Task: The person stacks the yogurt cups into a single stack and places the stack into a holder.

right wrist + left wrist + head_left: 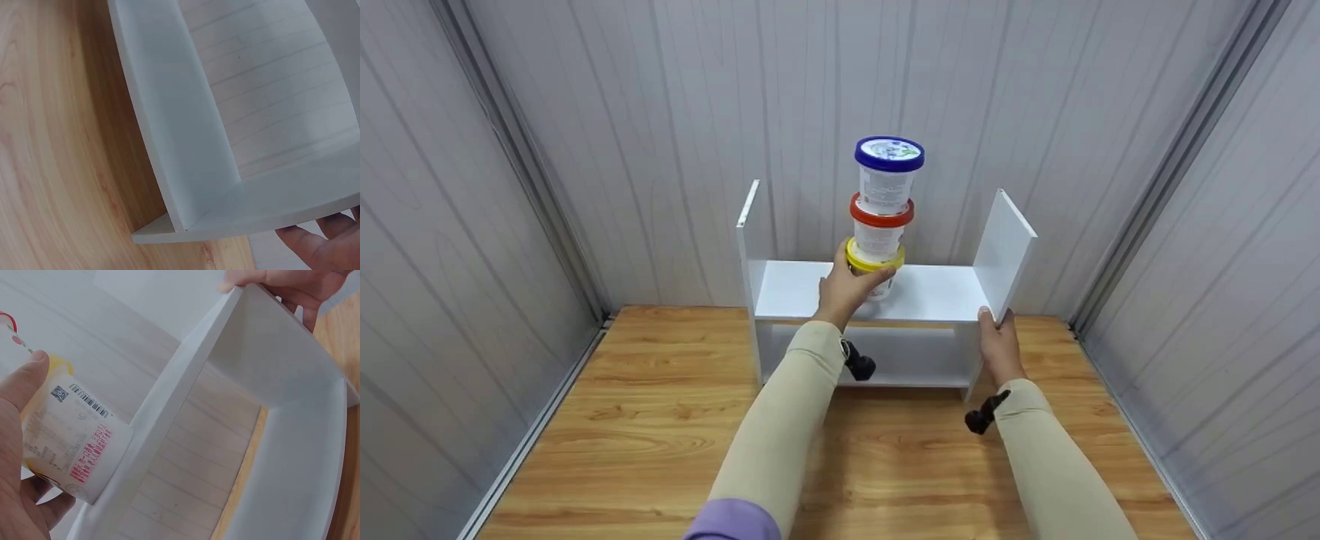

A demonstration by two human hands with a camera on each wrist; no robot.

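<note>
Three lidded tubs stand stacked on the upper board of a small white shelf [941, 294]. The top tub has a blue lid [889, 154], the middle one a red lid [882, 211], the bottom one a yellow lid [877, 259]. My left hand [846, 289] grips the bottom tub, thumb on one side and fingers round the other. In the left wrist view this tub [79, 439] shows a barcode and red print, its base at the board. My right hand [1000, 346] holds the shelf's right side panel, thumb at the front edge and fingers on the outer face [323, 242].
The shelf stands on a wood-grain table [675, 420], close to the pale panelled back wall [697, 150]. Side walls rise at left and right. Under the upper board is a lower shelf board [180, 112]. A black wrist camera [859, 364] hangs below my left wrist.
</note>
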